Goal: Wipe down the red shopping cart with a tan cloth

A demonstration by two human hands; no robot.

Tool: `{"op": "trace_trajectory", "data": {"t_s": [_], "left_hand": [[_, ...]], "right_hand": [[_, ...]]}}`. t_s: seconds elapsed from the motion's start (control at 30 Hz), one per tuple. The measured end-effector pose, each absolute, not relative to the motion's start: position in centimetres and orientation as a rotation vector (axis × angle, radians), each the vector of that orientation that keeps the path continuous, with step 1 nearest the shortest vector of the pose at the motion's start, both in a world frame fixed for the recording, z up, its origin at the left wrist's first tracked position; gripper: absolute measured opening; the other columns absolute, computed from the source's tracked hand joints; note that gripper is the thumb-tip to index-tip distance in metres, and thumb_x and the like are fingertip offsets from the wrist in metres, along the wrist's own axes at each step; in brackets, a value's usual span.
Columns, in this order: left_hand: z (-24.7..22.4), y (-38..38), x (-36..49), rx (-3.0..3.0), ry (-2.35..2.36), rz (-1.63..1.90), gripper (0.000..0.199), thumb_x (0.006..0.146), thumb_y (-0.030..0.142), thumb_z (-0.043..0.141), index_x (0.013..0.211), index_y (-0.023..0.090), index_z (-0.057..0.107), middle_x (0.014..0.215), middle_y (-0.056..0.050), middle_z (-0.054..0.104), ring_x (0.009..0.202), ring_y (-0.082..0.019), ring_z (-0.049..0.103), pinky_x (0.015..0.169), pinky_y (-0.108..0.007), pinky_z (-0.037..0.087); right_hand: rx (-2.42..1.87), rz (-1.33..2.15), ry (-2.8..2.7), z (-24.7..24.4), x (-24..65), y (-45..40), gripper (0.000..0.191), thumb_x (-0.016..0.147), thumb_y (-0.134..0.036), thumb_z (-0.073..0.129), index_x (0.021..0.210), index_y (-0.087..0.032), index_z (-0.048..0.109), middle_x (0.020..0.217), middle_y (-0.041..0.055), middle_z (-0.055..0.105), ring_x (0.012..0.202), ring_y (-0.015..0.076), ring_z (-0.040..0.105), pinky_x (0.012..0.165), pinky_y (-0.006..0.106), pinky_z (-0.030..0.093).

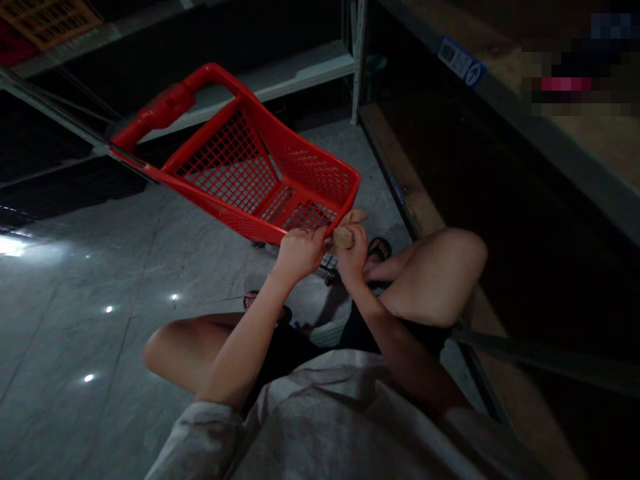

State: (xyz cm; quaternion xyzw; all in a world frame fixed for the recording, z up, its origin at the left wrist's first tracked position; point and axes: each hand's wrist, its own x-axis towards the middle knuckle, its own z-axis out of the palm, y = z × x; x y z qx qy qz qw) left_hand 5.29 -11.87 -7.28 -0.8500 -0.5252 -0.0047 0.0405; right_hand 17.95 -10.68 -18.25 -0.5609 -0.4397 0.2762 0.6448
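Observation:
A red plastic shopping cart (300, 150) with lattice sides stands before my knees, its handle off to the upper left. My left hand (302, 253) is closed at the cart's near rim, fingers curled over the edge by the corner. Just right of it, my right hand (355, 257) is closed around a tan roll (343, 238), whose round end faces me. A loose tan flap sticks out above that hand at the cart's corner. Whether the roll touches the rim, I cannot tell. The left fingertips are partly hidden.
A metal shelving rack (300, 77) runs behind the cart, with an orange crate (55, 23) at upper left. On the right, a wooden shelf (560, 127) bears a blue-edged label (461, 63). Grey floor (90, 333) extends left. My bent knees flank my arms.

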Motion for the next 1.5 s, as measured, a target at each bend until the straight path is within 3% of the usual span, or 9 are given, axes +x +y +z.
{"op": "trace_trajectory", "data": {"t_s": [0.2,0.37,0.53,0.7,0.9,1.07,1.23,1.5], "left_hand": [[-6.8,-11.1,6.8,-2.620,-1.619,-0.106,0.039,0.106,0.037,0.038,0.121,0.015,0.067,0.101,-0.014,0.075,0.100,-0.028,0.069,0.086,-0.039,0.047],[-4.7,-9.6,2.6,-2.667,-1.518,-0.102,0.045,0.104,0.049,0.044,0.113,0.016,0.073,0.105,-0.013,0.077,0.106,-0.028,0.068,0.099,-0.042,0.045],[-4.4,-8.3,-1.3,-2.856,-1.471,-0.043,0.052,0.104,0.057,0.041,0.105,0.019,0.077,0.097,-0.010,0.077,0.098,-0.025,0.068,0.090,-0.037,0.045],[-5.0,-8.6,-2.8,-2.985,-1.451,-0.225,0.052,0.098,0.067,0.050,0.098,0.022,0.078,0.094,-0.006,0.078,0.098,-0.022,0.068,0.087,-0.035,0.041],[-5.8,-9.3,-4.3,-2.893,-1.527,-0.374,0.054,0.097,0.068,0.050,0.089,0.021,0.076,0.086,-0.005,0.078,0.086,-0.021,0.068,0.080,-0.036,0.037],[-6.8,-10.1,-3.5,-2.746,-1.557,-0.389,0.051,0.096,0.066,0.053,0.088,0.021,0.076,0.085,-0.006,0.077,0.084,-0.023,0.065,0.080,-0.038,0.038],[-7.5,-11.1,-1.3,-2.615,-1.597,-0.441,0.044,0.096,0.063,0.056,0.088,0.024,0.076,0.083,-0.005,0.076,0.083,-0.024,0.063,0.079,-0.040,0.037],[-7.6,-11.1,2.9,-2.544,-1.691,-0.420,0.043,0.098,0.060,0.054,0.089,0.023,0.074,0.088,-0.008,0.076,0.090,-0.027,0.065,0.083,-0.041,0.037]], "right_hand": [[-1.436,0.825,-0.835,-21.2,17.6,-10.4,0.022,0.067,-0.020,0.054,0.089,-0.022,0.053,0.089,0.0021,0.062,0.086,0.0194,0.057,0.089,0.038,0.051],[-1.305,0.658,-0.800,-16.0,20.9,-4.8,0.039,0.064,-0.015,0.052,0.102,-0.021,0.059,0.100,0.0015,0.064,0.093,0.0175,0.060,0.090,0.033,0.051],[-1.126,0.583,-1.000,-12.4,18.7,-6.9,0.033,0.072,-0.017,0.063,0.105,-0.022,0.063,0.105,0.0022,0.065,0.098,0.0192,0.062,0.094,0.036,0.052],[-1.192,0.447,-1.110,-16.3,15.0,-13.2,0.019,0.082,-0.021,0.062,0.101,-0.024,0.065,0.114,0.0074,0.060,0.110,0.0219,0.060,0.103,0.042,0.049],[-1.446,0.725,-0.968,-21.9,14.5,-12.9,0.025,0.069,-0.020,0.057,0.094,-0.021,0.060,0.103,0.0095,0.066,0.104,0.0252,0.061,0.102,0.046,0.049],[-1.488,0.682,-0.860,-20.2,16.9,-7.1,0.031,0.064,-0.017,0.048,0.093,-0.021,0.058,0.091,0.0038,0.064,0.087,0.0202,0.060,0.087,0.036,0.051],[-1.330,0.565,-0.958,-17.6,18.8,-6.3,0.029,0.069,-0.021,0.056,0.097,-0.021,0.063,0.094,0.0019,0.067,0.088,0.0184,0.062,0.085,0.031,0.051],[-1.477,0.738,-0.869,-23.2,16.2,-13.8,0.028,0.075,-0.028,0.052,0.103,-0.021,0.057,0.096,0.0049,0.068,0.087,0.0190,0.063,0.082,0.033,0.053]]}}
